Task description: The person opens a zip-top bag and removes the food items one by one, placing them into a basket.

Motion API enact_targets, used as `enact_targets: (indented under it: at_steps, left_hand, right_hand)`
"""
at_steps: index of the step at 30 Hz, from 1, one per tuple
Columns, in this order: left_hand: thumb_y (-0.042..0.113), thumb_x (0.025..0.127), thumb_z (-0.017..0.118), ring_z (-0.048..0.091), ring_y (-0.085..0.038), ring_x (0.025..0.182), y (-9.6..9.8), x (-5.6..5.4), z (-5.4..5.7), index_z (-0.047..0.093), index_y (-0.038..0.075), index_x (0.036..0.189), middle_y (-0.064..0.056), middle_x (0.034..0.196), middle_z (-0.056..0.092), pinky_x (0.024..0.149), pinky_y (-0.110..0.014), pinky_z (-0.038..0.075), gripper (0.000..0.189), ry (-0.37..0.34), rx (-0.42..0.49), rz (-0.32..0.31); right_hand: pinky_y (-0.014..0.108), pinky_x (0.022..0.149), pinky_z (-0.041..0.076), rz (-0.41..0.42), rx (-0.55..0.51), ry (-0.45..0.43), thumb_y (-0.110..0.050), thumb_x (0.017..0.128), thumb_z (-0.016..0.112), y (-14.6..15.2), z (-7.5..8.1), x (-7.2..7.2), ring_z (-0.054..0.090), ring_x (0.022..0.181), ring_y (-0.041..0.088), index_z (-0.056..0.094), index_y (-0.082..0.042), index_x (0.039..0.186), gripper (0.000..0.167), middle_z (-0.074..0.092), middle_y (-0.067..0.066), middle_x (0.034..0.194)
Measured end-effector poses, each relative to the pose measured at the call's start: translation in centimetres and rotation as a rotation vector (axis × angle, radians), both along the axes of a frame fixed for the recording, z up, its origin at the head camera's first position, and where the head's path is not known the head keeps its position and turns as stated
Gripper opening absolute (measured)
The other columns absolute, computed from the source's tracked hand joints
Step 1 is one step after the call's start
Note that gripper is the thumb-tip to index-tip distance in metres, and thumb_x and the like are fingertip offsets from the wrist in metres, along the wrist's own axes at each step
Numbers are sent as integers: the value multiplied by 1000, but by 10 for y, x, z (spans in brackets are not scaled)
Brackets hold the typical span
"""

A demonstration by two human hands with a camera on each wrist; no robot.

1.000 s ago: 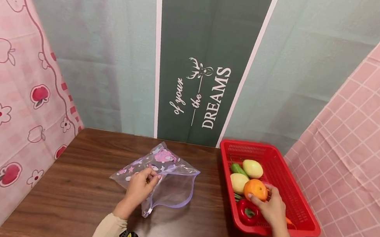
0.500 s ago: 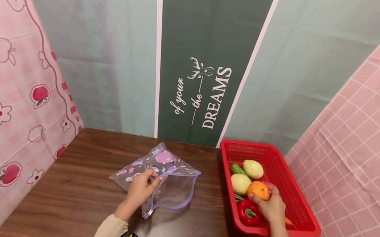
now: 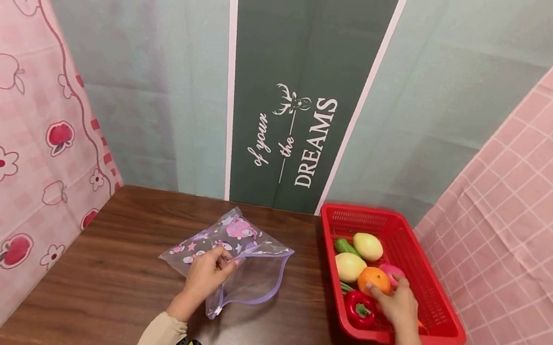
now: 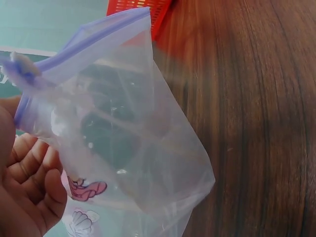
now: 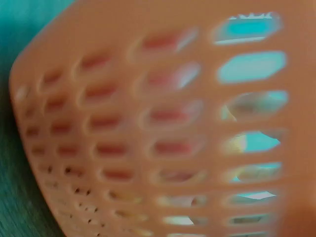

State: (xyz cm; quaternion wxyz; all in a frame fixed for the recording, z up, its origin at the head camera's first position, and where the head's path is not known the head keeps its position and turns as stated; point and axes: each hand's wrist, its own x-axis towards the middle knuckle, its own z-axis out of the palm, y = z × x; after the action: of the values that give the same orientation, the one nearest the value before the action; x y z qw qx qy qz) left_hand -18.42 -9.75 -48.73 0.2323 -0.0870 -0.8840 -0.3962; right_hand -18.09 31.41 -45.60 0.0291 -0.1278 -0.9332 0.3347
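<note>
In the head view my left hand (image 3: 206, 277) pinches the rim of a clear slider zip bag (image 3: 256, 278) with purple edging and pink cartoon prints. The bag's mouth gapes toward the right. The left wrist view shows the clear bag (image 4: 123, 128) beside my curled fingers (image 4: 34, 168). My right hand (image 3: 399, 309) is over a red basket (image 3: 440, 288), thumb at the near side of an orange (image 3: 374, 279). Its other fingertips are spread beside a pink item (image 3: 391, 273), partly covering it. The right wrist view shows mostly the basket's slotted wall (image 5: 133, 123).
Also in the basket are two pale yellow oval fruits (image 3: 367, 246), a green cucumber-like vegetable (image 3: 346, 247), a red bell pepper (image 3: 360, 309), green stems and a bit of orange carrot. The brown table (image 3: 283, 338) meets hung cloths at the back and sides.
The orange, earlier gripped and slightly higher, now sits lower among the fruit. My right fingers have loosened from it, uncovering more of the pink item. My left hand and the bag barely shift.
</note>
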Motion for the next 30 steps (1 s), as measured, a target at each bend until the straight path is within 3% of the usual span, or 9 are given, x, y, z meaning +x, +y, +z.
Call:
enact_targets:
  at_steps: [6,14,19,24,30]
  left_hand:
    - [31,70,77,46,-4,55,4,2,0,61,16,79,14,60,49,55,-29,38,24,-61,-21,3]
    - [41,70,77,54,-11,64,11,7,1,61,16,87,8,68,55,60,-28,41,34,-166,42,-70]
    - [36,74,75,53,-8,63,10,10,3,62,14,86,8,68,54,59,-25,43,29,-143,76,-98]
    - [28,79,73,51,-4,60,5,13,8,62,12,86,11,67,53,57,-24,44,20,-125,95,-103]
    - [19,78,72,49,-3,59,1,15,12,62,14,84,12,69,51,55,-25,42,12,-50,33,-48]
  right_hand:
    - [58,83,37,5,31,83,-27,83,68,-8,9,12,48,98,49,36,11,129,67,49,37,111]
    - [60,80,37,19,87,118,-22,83,67,-20,24,24,46,96,50,40,10,126,60,47,37,108]
    - [61,83,35,102,134,199,-18,82,69,-35,30,26,45,102,49,44,9,125,56,46,35,114]
    - [59,82,37,198,173,348,-12,78,73,-52,24,22,48,102,46,53,7,117,48,51,31,112]
    - [53,76,43,295,194,554,-3,76,71,-73,13,16,54,93,39,61,5,108,34,58,24,102]
